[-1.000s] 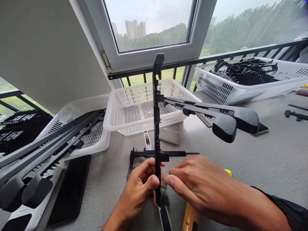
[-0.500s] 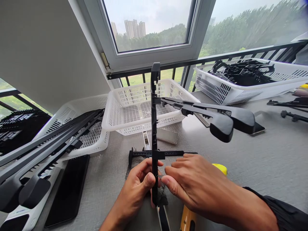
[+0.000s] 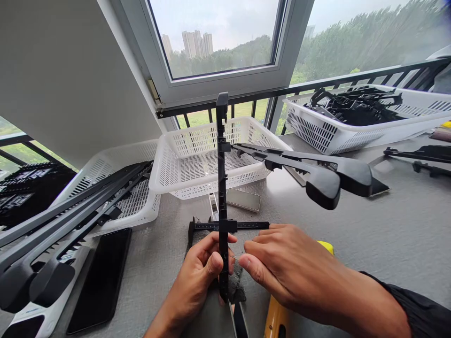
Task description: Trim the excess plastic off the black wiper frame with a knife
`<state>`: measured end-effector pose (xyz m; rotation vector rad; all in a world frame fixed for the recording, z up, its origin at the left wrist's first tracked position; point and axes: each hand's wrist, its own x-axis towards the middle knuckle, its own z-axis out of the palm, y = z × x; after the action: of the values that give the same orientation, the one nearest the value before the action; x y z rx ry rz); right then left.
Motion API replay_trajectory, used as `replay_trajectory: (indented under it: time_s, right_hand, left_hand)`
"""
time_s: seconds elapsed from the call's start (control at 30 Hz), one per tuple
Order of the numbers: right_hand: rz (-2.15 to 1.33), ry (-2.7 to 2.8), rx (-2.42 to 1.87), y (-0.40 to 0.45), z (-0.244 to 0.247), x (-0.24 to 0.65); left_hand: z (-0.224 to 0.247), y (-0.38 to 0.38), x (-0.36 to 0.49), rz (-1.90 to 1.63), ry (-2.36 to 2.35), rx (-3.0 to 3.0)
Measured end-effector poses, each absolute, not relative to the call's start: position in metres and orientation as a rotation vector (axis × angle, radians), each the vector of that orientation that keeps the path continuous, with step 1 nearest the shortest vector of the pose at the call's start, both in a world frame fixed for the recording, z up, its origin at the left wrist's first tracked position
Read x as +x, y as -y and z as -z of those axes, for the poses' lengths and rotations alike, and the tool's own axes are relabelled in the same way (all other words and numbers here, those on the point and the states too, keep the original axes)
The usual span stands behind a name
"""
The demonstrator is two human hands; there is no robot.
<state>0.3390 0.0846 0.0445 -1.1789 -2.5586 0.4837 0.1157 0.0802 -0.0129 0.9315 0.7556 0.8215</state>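
Observation:
My left hand (image 3: 200, 272) grips the lower part of a long black plastic strip (image 3: 222, 188), which stands upright in front of me. To the right of the strip, my right hand (image 3: 282, 267) is closed, with thumb and fingers pinched around a thin pointed thing that juts toward the strip; most of it is hidden in the fist. Behind the hands a black caliper (image 3: 250, 225) lies across a grey cloth (image 3: 237, 284). A yellow-handled tool (image 3: 276, 319) lies below my right hand.
An empty white basket (image 3: 211, 185) stands in the middle, with black-and-grey trim parts (image 3: 322, 188) over its right edge. More long parts (image 3: 81, 211) rest on the left basket (image 3: 153, 206). A black phone (image 3: 100, 281) lies left. The right basket (image 3: 317, 134) holds black pieces.
The black strip and my left hand have shifted slightly left. My right hand has moved slightly right, and the gap between its thumb and the strip is wider.

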Motion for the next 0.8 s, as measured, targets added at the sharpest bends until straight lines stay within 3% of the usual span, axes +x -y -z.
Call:
replay_trajectory:
  time_s: [0.43,0.8]
  right_hand:
    - [-0.540,2.615,-1.212,-0.083,-0.041,0.336]
    - [-0.251,2.506,-1.135,-0.084,-0.031,0.335]
  left_hand:
    - [0.012,-0.080,0.117,-0.797,-0.773,0.929]
    - [0.016,-0.079,0.117,-0.790,-0.797,0.920]
